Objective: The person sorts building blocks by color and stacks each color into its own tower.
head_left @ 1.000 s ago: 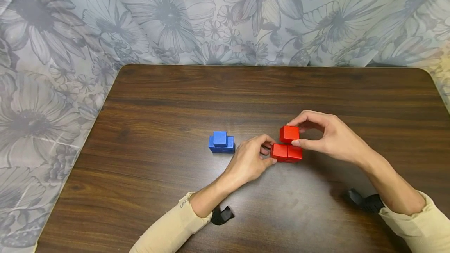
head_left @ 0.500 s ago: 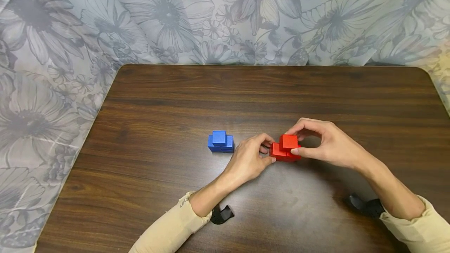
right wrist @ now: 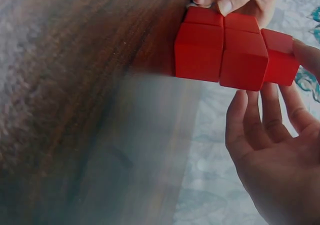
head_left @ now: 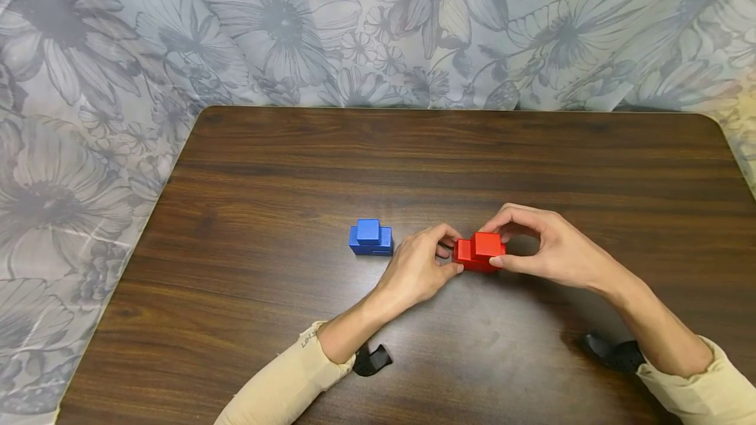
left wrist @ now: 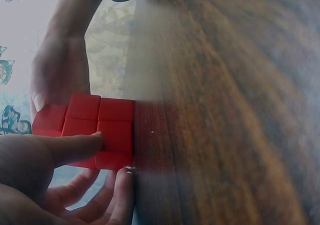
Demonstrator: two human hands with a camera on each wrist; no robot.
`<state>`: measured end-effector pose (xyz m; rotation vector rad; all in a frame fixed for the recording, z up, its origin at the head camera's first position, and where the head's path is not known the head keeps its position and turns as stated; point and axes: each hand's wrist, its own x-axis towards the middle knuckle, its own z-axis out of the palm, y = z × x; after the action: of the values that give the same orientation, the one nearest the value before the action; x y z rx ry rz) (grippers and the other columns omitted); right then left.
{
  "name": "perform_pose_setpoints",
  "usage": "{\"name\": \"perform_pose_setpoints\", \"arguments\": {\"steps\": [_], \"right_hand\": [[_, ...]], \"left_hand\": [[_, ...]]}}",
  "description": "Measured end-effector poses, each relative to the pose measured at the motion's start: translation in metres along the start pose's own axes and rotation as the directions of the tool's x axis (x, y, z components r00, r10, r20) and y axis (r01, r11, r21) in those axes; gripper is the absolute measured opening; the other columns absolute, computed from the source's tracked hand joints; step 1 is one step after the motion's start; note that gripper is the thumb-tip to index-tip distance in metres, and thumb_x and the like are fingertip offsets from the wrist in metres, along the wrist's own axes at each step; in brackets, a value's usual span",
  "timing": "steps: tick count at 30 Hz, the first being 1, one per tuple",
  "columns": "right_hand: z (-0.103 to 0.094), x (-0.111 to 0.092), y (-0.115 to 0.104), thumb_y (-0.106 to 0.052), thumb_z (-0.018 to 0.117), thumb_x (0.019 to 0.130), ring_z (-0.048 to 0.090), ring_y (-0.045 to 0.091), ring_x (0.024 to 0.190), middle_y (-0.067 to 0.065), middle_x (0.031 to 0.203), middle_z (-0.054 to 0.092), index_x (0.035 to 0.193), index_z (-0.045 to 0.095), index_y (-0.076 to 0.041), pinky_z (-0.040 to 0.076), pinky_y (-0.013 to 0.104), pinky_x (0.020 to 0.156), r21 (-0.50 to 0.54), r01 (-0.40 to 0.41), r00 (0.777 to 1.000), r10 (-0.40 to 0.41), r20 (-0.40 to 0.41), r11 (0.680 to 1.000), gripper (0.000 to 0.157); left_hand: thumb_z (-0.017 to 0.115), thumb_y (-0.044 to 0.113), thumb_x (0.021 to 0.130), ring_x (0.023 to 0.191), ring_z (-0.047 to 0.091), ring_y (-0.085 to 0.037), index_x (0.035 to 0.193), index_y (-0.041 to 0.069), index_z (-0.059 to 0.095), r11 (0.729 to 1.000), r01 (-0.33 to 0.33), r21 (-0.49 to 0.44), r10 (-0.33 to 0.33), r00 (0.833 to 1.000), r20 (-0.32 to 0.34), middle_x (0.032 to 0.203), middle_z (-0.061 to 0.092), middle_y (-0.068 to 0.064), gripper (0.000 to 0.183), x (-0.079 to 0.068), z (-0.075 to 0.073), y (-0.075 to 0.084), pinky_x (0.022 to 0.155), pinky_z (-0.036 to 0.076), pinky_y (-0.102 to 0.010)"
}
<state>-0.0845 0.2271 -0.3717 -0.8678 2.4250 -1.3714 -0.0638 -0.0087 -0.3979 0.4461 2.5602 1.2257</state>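
Observation:
A single red cube tops a small stack of red cubes on the table, toward the stack's right side. My right hand pinches that top cube between thumb and fingertips. In the right wrist view the top cube sits against the layer below, offset from its middle. My left hand holds the lower cubes from the left. Its thumb lies across their near side in the left wrist view, over the red faces, with the fingers on the far side.
Left of my left hand stands a small stack of blue blocks, one cube on top of a wider base. Dark wood grain covers the table. Floral cloth hangs behind it. A black strap piece sticks out by the left sleeve.
My right hand has lowered the red cube from just behind and above the stack onto its top right. The left hand has stayed in place, and the blue stack has not moved.

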Motion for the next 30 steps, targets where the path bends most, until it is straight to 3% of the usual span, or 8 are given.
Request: {"name": "perform_pose_setpoints", "arguments": {"steps": [13,19,26,30], "right_hand": [[0.003,-0.002,0.002,-0.003,0.086,0.076,0.064,0.011,0.092,-0.010,0.107,0.066,0.111,0.065,-0.023,0.050,0.022,0.083,0.025,0.071,0.997,-0.071,-0.015,0.997,0.045],[0.003,-0.003,0.002,-0.006,0.087,0.075,0.064,0.012,0.095,-0.009,0.109,0.066,0.116,0.064,-0.022,0.049,0.021,0.086,0.043,0.048,0.999,-0.048,-0.010,0.998,0.049],[-0.002,-0.006,0.004,0.006,0.082,0.075,0.063,0.016,0.101,0.005,0.115,0.067,0.125,0.061,-0.006,0.049,0.022,0.088,0.103,0.063,0.997,-0.059,-0.039,0.993,0.055],[-0.004,-0.005,0.005,0.013,0.076,0.077,0.062,0.021,0.104,0.015,0.114,0.065,0.125,0.060,-0.003,0.050,0.025,0.086,0.140,0.103,0.993,-0.093,-0.076,0.985,0.054]], "left_hand": [[0.083,0.014,0.082,0.088,0.065,-0.005,0.114,0.014,0.067,1.000,0.000,0.000,0.000,1.000,0.008,0.105,0.069,0.003,0.035,0.001,0.000,0.000,0.076,0.050,-0.016],[0.084,0.013,0.080,0.089,0.064,-0.005,0.119,0.013,0.064,1.000,0.007,-0.015,-0.007,1.000,0.010,0.109,0.068,0.003,0.043,-0.002,-0.001,0.001,0.077,0.050,-0.017],[0.084,0.013,0.081,0.094,0.063,-0.007,0.129,0.014,0.058,1.000,0.012,-0.005,-0.012,1.000,-0.018,0.120,0.063,-0.001,0.055,-0.010,-0.006,0.007,0.076,0.050,-0.018],[0.084,0.014,0.081,0.092,0.064,-0.009,0.132,0.015,0.057,0.999,-0.007,0.038,0.008,0.999,-0.031,0.119,0.063,-0.002,0.058,-0.014,-0.011,0.013,0.073,0.049,-0.017]]}}
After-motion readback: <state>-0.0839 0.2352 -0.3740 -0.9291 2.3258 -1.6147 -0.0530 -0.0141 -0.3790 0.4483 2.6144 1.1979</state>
